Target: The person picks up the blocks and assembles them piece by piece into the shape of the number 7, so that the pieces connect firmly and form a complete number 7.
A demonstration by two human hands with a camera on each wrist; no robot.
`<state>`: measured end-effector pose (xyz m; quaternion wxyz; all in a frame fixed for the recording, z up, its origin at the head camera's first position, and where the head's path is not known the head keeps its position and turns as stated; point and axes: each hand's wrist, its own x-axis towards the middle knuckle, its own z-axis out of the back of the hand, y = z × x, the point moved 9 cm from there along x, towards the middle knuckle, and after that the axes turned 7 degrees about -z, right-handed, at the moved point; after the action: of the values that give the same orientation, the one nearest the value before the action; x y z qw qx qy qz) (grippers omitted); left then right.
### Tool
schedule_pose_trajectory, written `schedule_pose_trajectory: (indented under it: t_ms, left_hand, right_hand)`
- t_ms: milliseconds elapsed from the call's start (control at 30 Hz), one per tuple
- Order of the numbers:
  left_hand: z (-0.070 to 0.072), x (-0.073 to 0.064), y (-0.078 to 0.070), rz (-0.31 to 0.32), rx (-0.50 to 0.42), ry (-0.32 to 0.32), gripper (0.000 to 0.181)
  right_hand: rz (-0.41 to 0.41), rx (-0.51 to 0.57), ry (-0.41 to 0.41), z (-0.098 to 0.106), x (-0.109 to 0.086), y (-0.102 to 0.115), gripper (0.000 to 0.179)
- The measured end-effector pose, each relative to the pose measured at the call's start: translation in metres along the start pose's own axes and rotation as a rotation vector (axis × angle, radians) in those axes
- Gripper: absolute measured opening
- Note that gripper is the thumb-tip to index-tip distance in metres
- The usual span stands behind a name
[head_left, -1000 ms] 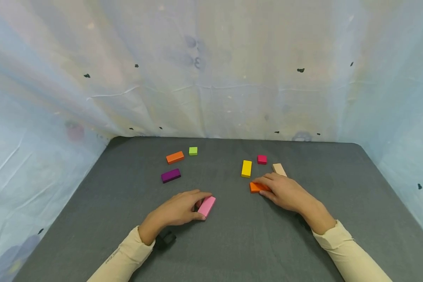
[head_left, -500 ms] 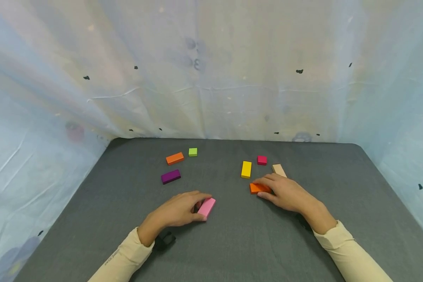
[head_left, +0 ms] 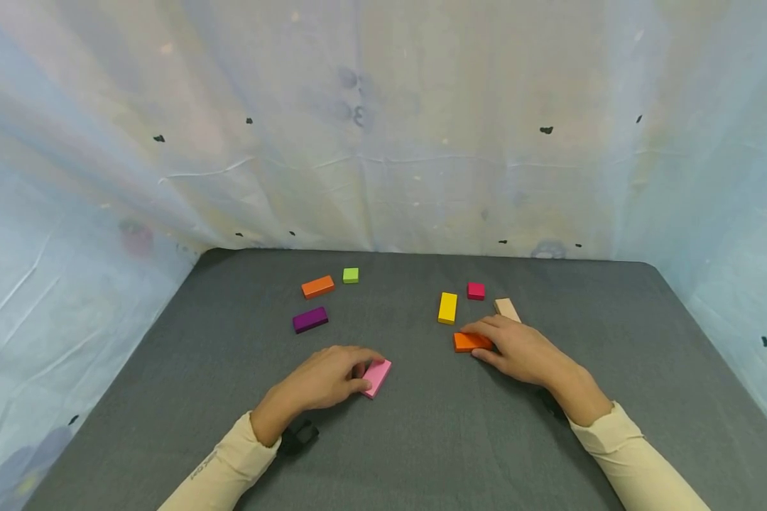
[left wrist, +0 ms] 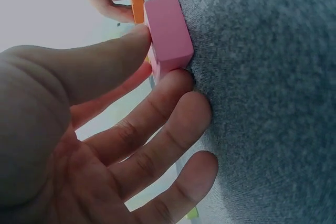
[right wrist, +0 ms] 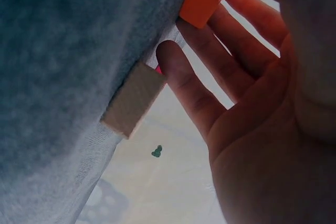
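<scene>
Item 1. Left hand (head_left: pixel 324 380): near centre of the grey felt-covered table (head_left: pixel 422 440). Thumb and fingers pinch the flat pink rectangular wooden block (head_left: pixel 376 377) by its near-left end. The left wrist view shows the thumb on one long side and the fingertips (left wrist: pixel 181 85) on the other, with the block's lower face at the felt; whether it is slightly tilted cannot be told.

Item 2. Right hand (head_left: pixel 518 349): right of centre, fingers curled over and gripping the orange rectangular wooden block (head_left: pixel 468 342), whose left end alone shows. The right wrist view confirms the fingers closing on it from above.

Item 3. Pale natural-wood rectangular block (head_left: pixel 507 309): just beyond the right hand, apparently touching the little finger; not held.

Item 4. Yellow rectangular block (head_left: pixel 447 307) and small crimson square block (head_left: pixel 476 290): far of the right hand, apart from each other, untouched.

Item 5. Far-left group: second orange rectangular block (head_left: pixel 317 287), small lime-green square block (head_left: pixel 351 275), purple rectangular block (head_left: pixel 309 319). All lie flat, separate, well away from both hands.

Item 6. Surround: a crinkled pale plastic sheet (head_left: pixel 383 128) backs the table on three sides.

Progress, as judged: early. Each hand has secured one block, yet both blocks lie on the felt, well apart. Nothing is stacked, joined or grouped; six blocks lie scattered and unhandled.
</scene>
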<state>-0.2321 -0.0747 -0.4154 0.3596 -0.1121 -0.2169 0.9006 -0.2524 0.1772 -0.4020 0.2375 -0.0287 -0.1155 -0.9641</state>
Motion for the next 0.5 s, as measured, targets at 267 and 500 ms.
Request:
schedule_pose_trajectory:
  t_ms: [267, 500]
  left_hand:
    - [-0.0030, 0.0016, -0.0052, -0.015, -0.012, -0.021, 0.039]
    - [0.0009, -0.0017, -0.0010, -0.007, 0.015, -0.013, 0.040]
  right_hand:
    - [-0.019, -0.002, 0.003, 0.0006, -0.0058, -0.0040, 0.034]
    - [0.008, 0.005, -0.002, 0.0004, -0.0007, 0.0005, 0.035]
